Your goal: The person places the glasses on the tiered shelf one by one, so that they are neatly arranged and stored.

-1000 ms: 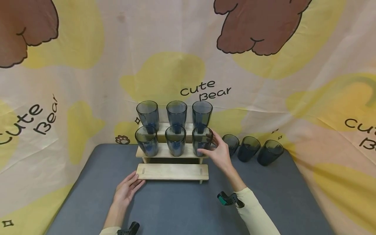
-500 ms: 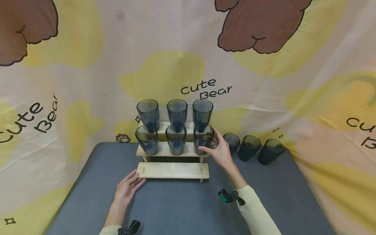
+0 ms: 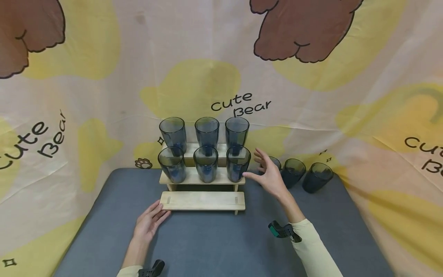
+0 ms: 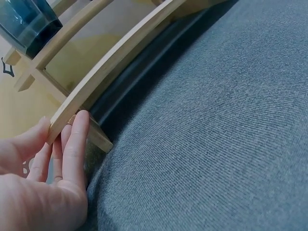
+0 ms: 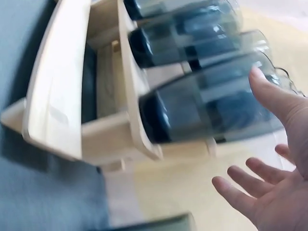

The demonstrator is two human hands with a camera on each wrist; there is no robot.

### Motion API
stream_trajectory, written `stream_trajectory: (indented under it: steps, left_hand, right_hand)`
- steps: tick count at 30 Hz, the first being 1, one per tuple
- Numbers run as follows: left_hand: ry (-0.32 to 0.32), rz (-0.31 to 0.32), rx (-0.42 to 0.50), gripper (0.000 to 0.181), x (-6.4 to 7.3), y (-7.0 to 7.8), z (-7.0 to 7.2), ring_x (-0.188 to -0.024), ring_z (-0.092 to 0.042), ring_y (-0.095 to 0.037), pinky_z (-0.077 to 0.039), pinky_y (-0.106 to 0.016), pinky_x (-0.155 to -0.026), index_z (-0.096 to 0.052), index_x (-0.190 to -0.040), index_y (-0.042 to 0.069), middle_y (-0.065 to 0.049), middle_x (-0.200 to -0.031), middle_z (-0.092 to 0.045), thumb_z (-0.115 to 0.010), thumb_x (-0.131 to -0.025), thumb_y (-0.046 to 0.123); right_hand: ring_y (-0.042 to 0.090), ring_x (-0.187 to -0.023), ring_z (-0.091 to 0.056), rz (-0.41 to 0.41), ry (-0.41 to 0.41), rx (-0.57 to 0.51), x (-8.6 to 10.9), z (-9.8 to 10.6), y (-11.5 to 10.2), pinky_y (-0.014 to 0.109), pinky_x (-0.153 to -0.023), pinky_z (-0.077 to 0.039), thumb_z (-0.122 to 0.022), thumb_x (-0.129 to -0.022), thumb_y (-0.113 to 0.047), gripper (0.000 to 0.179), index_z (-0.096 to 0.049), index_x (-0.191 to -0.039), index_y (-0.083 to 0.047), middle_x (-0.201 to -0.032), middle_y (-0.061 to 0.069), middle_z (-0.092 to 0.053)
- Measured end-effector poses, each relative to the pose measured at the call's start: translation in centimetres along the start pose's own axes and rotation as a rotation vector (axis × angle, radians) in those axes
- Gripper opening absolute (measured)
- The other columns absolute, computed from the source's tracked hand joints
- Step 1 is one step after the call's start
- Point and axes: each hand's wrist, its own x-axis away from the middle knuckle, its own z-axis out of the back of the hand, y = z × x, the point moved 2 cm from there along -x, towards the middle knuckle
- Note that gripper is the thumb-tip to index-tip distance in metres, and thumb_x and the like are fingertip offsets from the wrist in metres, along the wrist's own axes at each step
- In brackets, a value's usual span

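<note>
A three-step wooden rack (image 3: 202,201) carries several smoky blue-grey glass tumblers, three on the top step and three on the middle one. My left hand (image 3: 148,223) pinches the left end of its lowest step; the left wrist view shows the thumb (image 4: 33,139) on one side of the board and fingers (image 4: 75,149) on the other. My right hand (image 3: 270,177) is just right of the middle step's right tumbler (image 3: 238,165), fingers spread and nothing in them. In the right wrist view its thumb overlaps that tumbler (image 5: 216,103), which stands upright on the step.
Three more tumblers stand on the grey table (image 3: 207,246) right of the rack: one partly behind my right hand, then a middle one (image 3: 293,173) and a right one (image 3: 317,177). A printed cloth (image 3: 194,88) hangs close behind the rack.
My right hand has let go of the middle step's right tumbler and moved right, its fingers spreading. The tumbler stays on the step. My left hand keeps its place on the rack.
</note>
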Motion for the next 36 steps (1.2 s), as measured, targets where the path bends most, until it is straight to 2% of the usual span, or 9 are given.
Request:
stream_trajectory:
  steps: [3,7,9,12,16,23,27,31,36]
  left_hand:
    - [0.000,-0.001,0.007,0.054,0.0,0.0,0.1,-0.092,-0.065,-0.015,-0.054,-0.039,-0.100,-0.035,-0.148,0.004,0.000,-0.098,-0.066,-0.057,-0.098,0.003]
    - [0.012,0.002,0.033,0.036,0.1,0.0,0.1,-0.090,-0.066,-0.017,-0.055,-0.040,-0.098,-0.053,-0.130,0.011,-0.002,-0.098,-0.067,-0.061,-0.096,0.003]
    - [0.017,0.002,0.031,0.028,0.1,0.0,0.1,-0.090,-0.066,-0.017,-0.055,-0.040,-0.098,-0.056,-0.122,0.012,-0.002,-0.097,-0.067,-0.062,-0.096,0.003]
    - [0.021,-0.004,0.007,0.036,0.2,0.1,0.2,-0.091,-0.066,-0.016,-0.055,-0.039,-0.098,-0.052,-0.132,0.011,-0.001,-0.097,-0.067,-0.060,-0.097,0.004]
    - [0.018,-0.004,-0.023,0.054,0.2,0.2,0.2,-0.092,-0.065,-0.014,-0.055,-0.038,-0.099,-0.035,-0.148,0.003,0.000,-0.098,-0.066,-0.058,-0.099,0.005]
    - [0.017,0.009,-0.025,0.058,0.0,0.1,0.0,-0.091,-0.066,-0.014,-0.055,-0.038,-0.098,-0.032,-0.150,0.001,0.001,-0.097,-0.067,-0.058,-0.098,0.004]
    - [0.022,0.009,-0.022,0.057,0.0,0.0,0.0,-0.090,-0.066,-0.015,-0.056,-0.039,-0.097,-0.035,-0.148,0.001,0.000,-0.097,-0.067,-0.060,-0.097,0.004]
    - [0.024,0.005,-0.014,0.051,0.0,0.0,0.0,-0.090,-0.066,-0.016,-0.056,-0.039,-0.097,-0.041,-0.144,0.002,-0.002,-0.097,-0.066,-0.061,-0.097,0.004]
    - [0.018,0.001,-0.001,0.043,0.1,0.0,0.0,-0.090,-0.065,-0.016,-0.055,-0.039,-0.098,-0.046,-0.138,0.005,-0.003,-0.098,-0.065,-0.059,-0.098,0.003]
  right_hand:
    - [0.032,-0.137,-0.040,0.016,0.012,0.018,0.3,1.3,0.2,0.051,-0.109,-0.044,-0.083,-0.080,-0.024,0.095,-0.026,-0.155,-0.018,-0.155,0.012,-0.035]
    - [0.036,-0.137,-0.038,0.018,0.041,0.050,0.7,3.3,0.8,0.054,-0.109,-0.043,-0.083,-0.080,-0.021,0.094,-0.027,-0.155,-0.016,-0.154,0.016,-0.034]
    - [0.036,-0.138,-0.037,0.017,0.062,0.094,0.9,4.2,1.1,0.055,-0.110,-0.040,-0.083,-0.081,-0.022,0.094,-0.027,-0.155,-0.016,-0.154,0.017,-0.034]
    - [0.036,-0.139,-0.034,0.004,0.111,0.170,1.2,5.8,1.8,0.057,-0.112,-0.036,-0.083,-0.080,-0.027,0.094,-0.027,-0.155,-0.015,-0.154,0.017,-0.034]
    - [0.040,-0.141,-0.027,-0.045,0.181,0.235,1.7,7.9,3.3,0.064,-0.112,-0.030,-0.083,-0.080,-0.033,0.097,-0.026,-0.156,-0.013,-0.156,0.016,-0.030]
    - [0.046,-0.140,-0.027,-0.175,0.335,0.306,3.7,11.8,7.0,0.069,-0.109,-0.029,-0.081,-0.082,-0.035,0.094,-0.027,-0.155,-0.010,-0.156,0.019,-0.029]
    - [0.045,-0.142,-0.024,-0.249,0.405,0.278,4.9,13.6,8.3,0.067,-0.112,-0.027,-0.080,-0.083,-0.035,0.094,-0.026,-0.155,-0.010,-0.157,0.018,-0.027]
    - [0.041,-0.145,-0.018,-0.289,0.433,0.214,5.8,14.9,9.5,0.064,-0.117,-0.021,-0.078,-0.084,-0.035,0.095,-0.021,-0.156,-0.009,-0.159,0.016,-0.023]
    - [0.038,-0.147,-0.014,-0.349,0.439,0.154,6.6,15.5,12.0,0.062,-0.117,-0.022,-0.078,-0.085,-0.034,0.103,-0.010,-0.158,-0.012,-0.161,0.016,-0.014]
